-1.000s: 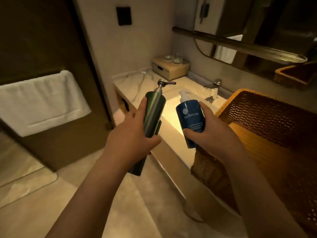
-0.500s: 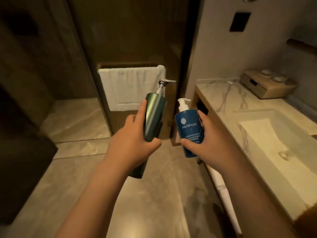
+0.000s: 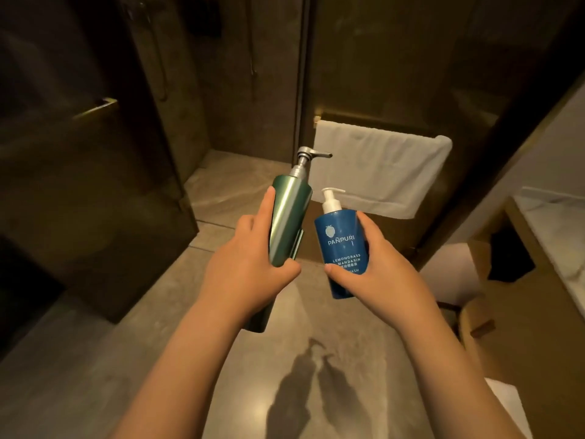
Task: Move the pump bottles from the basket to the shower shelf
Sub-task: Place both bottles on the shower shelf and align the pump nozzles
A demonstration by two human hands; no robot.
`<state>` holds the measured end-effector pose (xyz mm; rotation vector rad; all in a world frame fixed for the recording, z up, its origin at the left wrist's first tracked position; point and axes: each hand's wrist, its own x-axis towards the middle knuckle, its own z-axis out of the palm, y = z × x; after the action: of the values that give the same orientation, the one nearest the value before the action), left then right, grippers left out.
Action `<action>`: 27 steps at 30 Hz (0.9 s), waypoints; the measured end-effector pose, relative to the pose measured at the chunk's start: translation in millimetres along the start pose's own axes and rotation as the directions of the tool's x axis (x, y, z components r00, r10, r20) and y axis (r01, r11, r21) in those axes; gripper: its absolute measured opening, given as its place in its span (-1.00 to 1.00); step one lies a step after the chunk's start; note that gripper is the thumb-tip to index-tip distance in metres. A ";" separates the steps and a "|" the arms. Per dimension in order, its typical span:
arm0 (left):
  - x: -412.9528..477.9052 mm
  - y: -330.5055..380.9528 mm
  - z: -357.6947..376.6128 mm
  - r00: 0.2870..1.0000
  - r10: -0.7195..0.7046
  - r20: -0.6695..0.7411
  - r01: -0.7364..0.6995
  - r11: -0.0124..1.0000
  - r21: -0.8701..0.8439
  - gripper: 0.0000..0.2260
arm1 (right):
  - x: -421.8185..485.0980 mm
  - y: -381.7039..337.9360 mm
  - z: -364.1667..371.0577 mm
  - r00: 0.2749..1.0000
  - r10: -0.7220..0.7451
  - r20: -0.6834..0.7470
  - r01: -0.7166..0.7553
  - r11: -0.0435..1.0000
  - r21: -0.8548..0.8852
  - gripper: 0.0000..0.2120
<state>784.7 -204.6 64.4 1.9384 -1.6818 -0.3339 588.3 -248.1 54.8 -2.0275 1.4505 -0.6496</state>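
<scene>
In front of my chest, over the stone floor, I hold two pump bottles side by side, close together but not touching. The green bottle is in my left hand: my fingers and thumb wrap its lower half, with the forefinger laid straight up its side. It leans a little to the right, and its silver pump points right. Its base pokes out below my palm. The blue bottle sits in my right hand, thumb across the printed label near the bottom and fingers curled round the back. It stands nearly upright, with its white pump pointing right as well.

Behind the bottles a white towel hangs over a rail on a dark wall. To the left is a dark glass door with a brass handle, and a lighter stone floor shows beyond it. At the far right a corner of a marble counter shows. The bottles' shadows fall on the floor between my forearms.
</scene>
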 end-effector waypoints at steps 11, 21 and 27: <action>48.8 -61.3 -11.8 0.986 -0.151 -0.065 0.154 0.986 0.058 -0.09 | 100.0 -25.1 52.1 0.982 -0.099 0.159 0.093 0.995 0.047 -0.13; 190.7 -81.1 -4.1 0.971 -0.227 -0.074 0.231 0.972 0.047 -0.07 | 258.1 -8.8 53.6 0.974 -0.150 0.168 0.131 0.984 0.118 -0.13; 277.2 -91.1 2.2 0.973 -0.217 -0.076 0.220 0.975 0.031 -0.07 | 356.5 -2.2 61.3 0.974 -0.136 0.179 0.117 0.986 0.117 -0.08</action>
<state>911.5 -467.3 57.8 2.1445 -1.4419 -0.3100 737.0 -577.3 34.7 -2.0503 1.1631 -0.5590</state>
